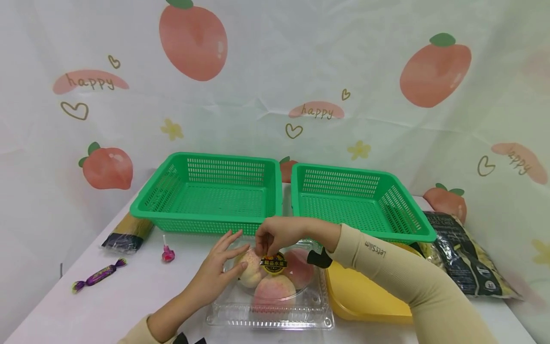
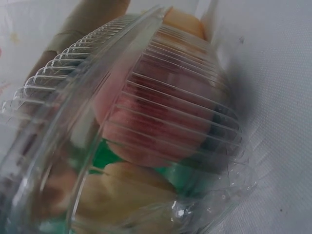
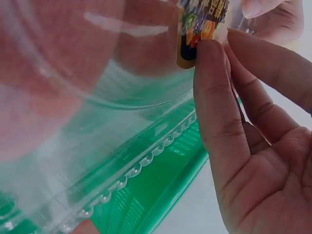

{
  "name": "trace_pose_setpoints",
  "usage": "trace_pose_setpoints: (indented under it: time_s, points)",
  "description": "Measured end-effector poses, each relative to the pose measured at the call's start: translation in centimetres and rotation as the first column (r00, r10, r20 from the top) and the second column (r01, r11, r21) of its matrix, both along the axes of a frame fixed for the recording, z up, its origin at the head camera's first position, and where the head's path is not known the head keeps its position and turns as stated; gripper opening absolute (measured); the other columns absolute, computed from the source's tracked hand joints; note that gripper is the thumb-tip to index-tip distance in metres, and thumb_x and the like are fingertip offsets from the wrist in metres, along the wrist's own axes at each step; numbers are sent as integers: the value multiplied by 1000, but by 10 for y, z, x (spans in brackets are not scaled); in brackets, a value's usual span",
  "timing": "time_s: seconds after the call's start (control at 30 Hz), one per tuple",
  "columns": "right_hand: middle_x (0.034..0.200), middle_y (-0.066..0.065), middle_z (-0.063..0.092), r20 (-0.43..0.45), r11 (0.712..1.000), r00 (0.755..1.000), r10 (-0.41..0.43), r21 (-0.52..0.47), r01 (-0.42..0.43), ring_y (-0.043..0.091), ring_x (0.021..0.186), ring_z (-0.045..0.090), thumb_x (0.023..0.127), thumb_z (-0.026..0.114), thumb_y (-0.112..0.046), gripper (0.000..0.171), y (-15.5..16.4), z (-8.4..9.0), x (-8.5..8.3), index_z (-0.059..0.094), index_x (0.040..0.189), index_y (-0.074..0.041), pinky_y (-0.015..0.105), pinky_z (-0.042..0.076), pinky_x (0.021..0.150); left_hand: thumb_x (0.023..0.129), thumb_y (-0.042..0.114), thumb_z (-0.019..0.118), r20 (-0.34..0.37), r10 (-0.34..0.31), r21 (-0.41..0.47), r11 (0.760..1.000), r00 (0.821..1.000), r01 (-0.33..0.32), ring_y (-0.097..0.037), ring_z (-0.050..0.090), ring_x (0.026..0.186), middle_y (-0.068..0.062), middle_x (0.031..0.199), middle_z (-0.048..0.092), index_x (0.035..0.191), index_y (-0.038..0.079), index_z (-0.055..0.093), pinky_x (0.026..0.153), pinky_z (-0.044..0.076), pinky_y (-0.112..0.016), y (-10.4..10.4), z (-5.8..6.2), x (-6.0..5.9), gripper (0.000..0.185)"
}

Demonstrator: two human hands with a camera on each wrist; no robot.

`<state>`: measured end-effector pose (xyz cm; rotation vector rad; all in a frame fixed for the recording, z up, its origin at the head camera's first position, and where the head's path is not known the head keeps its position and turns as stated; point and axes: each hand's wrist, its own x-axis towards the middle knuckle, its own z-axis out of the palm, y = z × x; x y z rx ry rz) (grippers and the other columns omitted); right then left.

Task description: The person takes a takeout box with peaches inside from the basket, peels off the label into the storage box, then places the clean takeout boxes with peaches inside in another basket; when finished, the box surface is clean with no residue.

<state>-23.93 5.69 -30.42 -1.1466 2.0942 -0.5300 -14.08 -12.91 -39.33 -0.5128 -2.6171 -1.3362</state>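
Note:
A clear plastic clamshell box [image 1: 309, 310] of peaches stands closed on the table, with a peach [image 1: 275, 291] nearest the front. On its lid is a round black-and-gold sticker [image 1: 273, 263]. My right hand [image 1: 279, 234] reaches over from the right, and its thumb and forefinger pinch at the sticker's edge. Seen in the right wrist view, these fingertips [image 3: 209, 53] meet the sticker [image 3: 192, 39]. My left hand [image 1: 215, 272] lies at the lid's left side with its fingers spread. The left wrist view shows a peach [image 2: 156, 112] through the box wall, with that hand blurred behind plastic.
Two green baskets [image 1: 206, 220] [image 1: 365, 234] stand behind the box. A yellow tray [image 1: 365, 296] is at its right, partly under my right arm. Dark packets [image 1: 466, 258] [image 1: 129, 234] lie at both sides. A lollipop [image 1: 168, 253] and a purple wrapped candy [image 1: 100, 275] lie left.

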Motion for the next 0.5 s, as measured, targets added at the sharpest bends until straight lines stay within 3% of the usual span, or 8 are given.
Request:
trace_pose_setpoints:
  time_s: [0.27, 0.5]
  points:
    - [82, 6, 63, 6, 1000, 1000, -13, 13, 13, 5, 71, 56, 79, 62, 11, 14, -1, -1, 0, 65, 88, 1, 17, 51, 65, 87, 21, 64, -10, 1, -10, 1000, 1000, -1, -37, 18, 141, -9, 150, 35, 123, 3, 60, 101, 23, -72, 0, 0, 0, 40]
    - [83, 6, 65, -90, 1000, 996, 9, 17, -7, 3, 70, 56, 79, 66, 7, 13, -2, -3, 1, 66, 88, -2, 16, 50, 64, 87, 22, 64, -13, 3, -6, 1000, 1000, -3, -37, 19, 141, -9, 149, 36, 122, 3, 61, 100, 23, -72, 0, -2, -1, 39]
